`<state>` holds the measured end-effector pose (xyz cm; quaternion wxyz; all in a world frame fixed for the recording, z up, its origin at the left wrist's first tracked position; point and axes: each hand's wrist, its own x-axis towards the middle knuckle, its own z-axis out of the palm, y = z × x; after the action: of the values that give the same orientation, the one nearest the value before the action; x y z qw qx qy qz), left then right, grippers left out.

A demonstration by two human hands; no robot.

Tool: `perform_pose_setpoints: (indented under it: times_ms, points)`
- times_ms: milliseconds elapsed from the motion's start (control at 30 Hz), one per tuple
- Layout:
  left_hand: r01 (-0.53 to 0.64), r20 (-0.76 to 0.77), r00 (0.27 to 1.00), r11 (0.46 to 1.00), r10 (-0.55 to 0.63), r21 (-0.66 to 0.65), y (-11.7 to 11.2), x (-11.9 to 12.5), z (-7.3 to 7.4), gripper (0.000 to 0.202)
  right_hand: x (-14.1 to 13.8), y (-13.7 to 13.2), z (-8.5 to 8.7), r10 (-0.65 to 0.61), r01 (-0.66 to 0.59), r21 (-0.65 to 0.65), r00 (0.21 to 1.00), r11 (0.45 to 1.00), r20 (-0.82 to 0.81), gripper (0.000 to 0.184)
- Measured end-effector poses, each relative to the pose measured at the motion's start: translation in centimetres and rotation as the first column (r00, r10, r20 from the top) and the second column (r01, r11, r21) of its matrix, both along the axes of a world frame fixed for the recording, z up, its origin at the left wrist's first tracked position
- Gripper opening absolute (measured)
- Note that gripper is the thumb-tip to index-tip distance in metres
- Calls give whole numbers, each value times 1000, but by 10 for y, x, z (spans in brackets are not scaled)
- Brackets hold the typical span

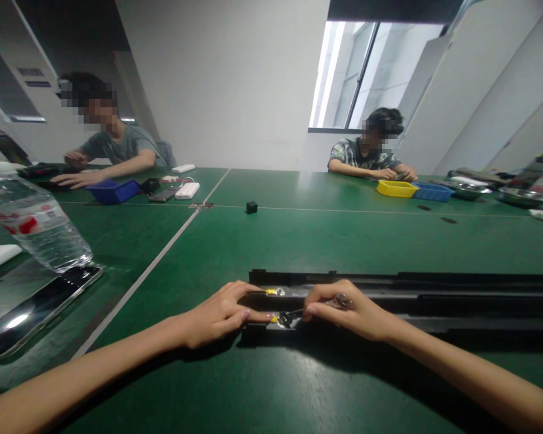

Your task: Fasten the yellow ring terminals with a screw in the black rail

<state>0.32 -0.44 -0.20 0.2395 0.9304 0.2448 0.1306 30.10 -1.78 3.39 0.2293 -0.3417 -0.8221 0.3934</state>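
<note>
A long black rail (326, 278) with several raised ridges lies across the green table in front of me. Two ring terminals with yellow sleeves sit at its left end, the upper terminal (275, 292) and the lower terminal (274, 319). My left hand (217, 313) rests there with fingers stretched apart, one fingertip by each yellow sleeve. In my right hand (344, 310) is a small metal wrench (342, 300), pinched between thumb and fingers. Its far end reaches the fastener at the lower terminal; the exact fit is too small to tell.
To the left are a plastic water bottle (40, 223) and a phone (40, 310). A small black block (251, 207) sits mid-table. Across the table, two people sit near a blue bin (113, 191), a yellow bin (394, 188) and metal bowls (525, 196).
</note>
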Motion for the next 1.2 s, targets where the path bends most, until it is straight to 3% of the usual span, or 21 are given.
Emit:
perform_pose_setpoints:
  times_ms: [633,1200]
  points:
    - [-1,-8,1000,1000,1,-5,0,0,0,61,0,0,-2,-5,5,-8,1000,1000,-3,35]
    - [2,3,1000,1000,-2,9,0,-1,-2,60,-2,-3,-3,16,-13,44,997,999,-70,10]
